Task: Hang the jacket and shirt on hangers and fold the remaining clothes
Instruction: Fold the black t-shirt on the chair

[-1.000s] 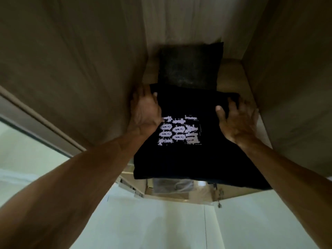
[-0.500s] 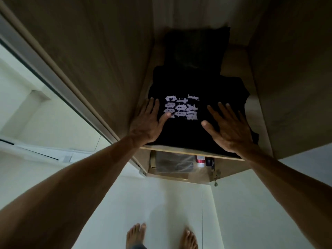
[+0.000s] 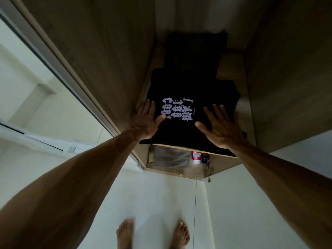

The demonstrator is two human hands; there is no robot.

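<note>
A folded black T-shirt (image 3: 181,133) with pale printed lettering lies on a wooden wardrobe shelf (image 3: 231,63). Its front edge hangs slightly over the shelf's lip. My left hand (image 3: 146,121) lies flat on the shirt's left side, fingers straight. My right hand (image 3: 221,124) lies flat on its right side, fingers spread. Behind the shirt, a second folded dark garment (image 3: 194,53) sits deeper on the same shelf.
Wooden wardrobe walls close in at left (image 3: 100,51) and right (image 3: 287,69). Under the shelf, a lower compartment holds a grey folded item (image 3: 170,157) and a red-and-white can (image 3: 196,157). A sliding-door rail (image 3: 45,56) runs at the left. My bare feet stand on the pale floor (image 3: 161,198).
The shirt went from held in front of the shelf to lying on it, pushed deeper. Both hands moved from its sides to flat on top. The view tilted down, showing my feet.
</note>
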